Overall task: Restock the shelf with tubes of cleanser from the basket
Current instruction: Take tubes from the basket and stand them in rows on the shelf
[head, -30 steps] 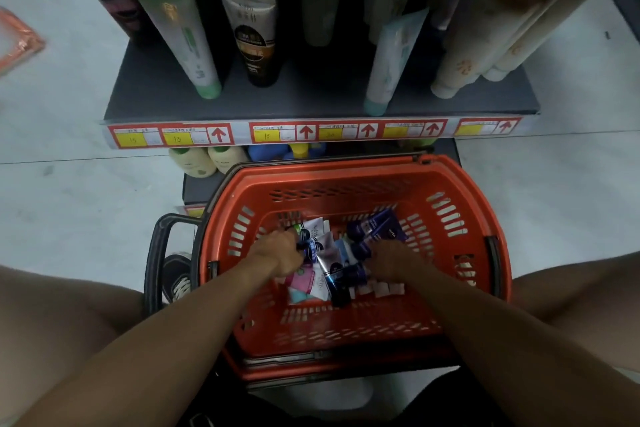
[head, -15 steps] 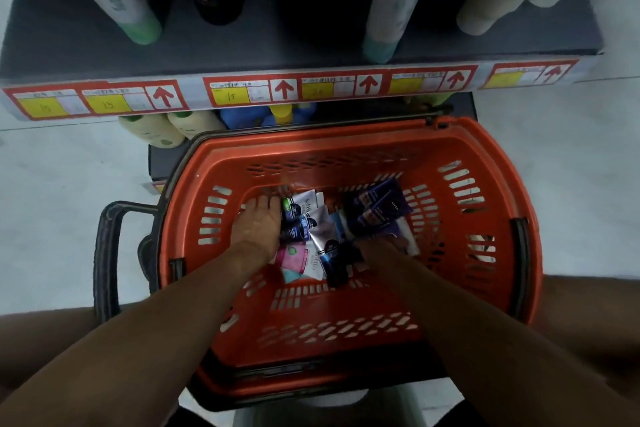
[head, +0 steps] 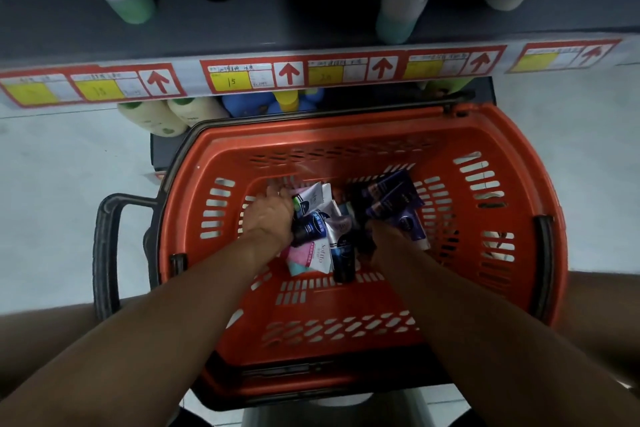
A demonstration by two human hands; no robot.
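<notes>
Hands are both down in the orange shopping basket [head: 512, 135], which sits on the pale floor [head: 62, 156] right in front of the shelf [head: 242, 35]. The left hand [head: 268, 217] lies back-up on the pile of cleanser tubes [head: 323, 236] in the basket's bottom, its fingers reaching toward twelve o'clock and onto the tubes at the pile's left edge; whether it actually grips one I cannot tell from here. The right hand [head: 379, 236] is buried among the darker tubes at the pile's three o'clock side, and its fingers are hidden, so its hold cannot be told either. The pile itself is a loose jumble: dark blue tubes [head: 391, 199] toward one o'clock, a white tube [head: 313, 199] at twelve, a pink and white one [head: 308, 255] at seven and a black-capped tube [head: 343, 258] pointing to six. At the basket's nine o'clock side a black handle [head: 104, 253] juts out over the floor. The shelf's front edge carries a strip of red and yellow price labels [head: 252, 74] with upward arrows, and above it stand tall tubes, one with a green cap [head: 133, 5] at eleven o'clock. Below the strip, cream bottles [head: 162, 114] and blue ones [head: 246, 104] peek out.
</notes>
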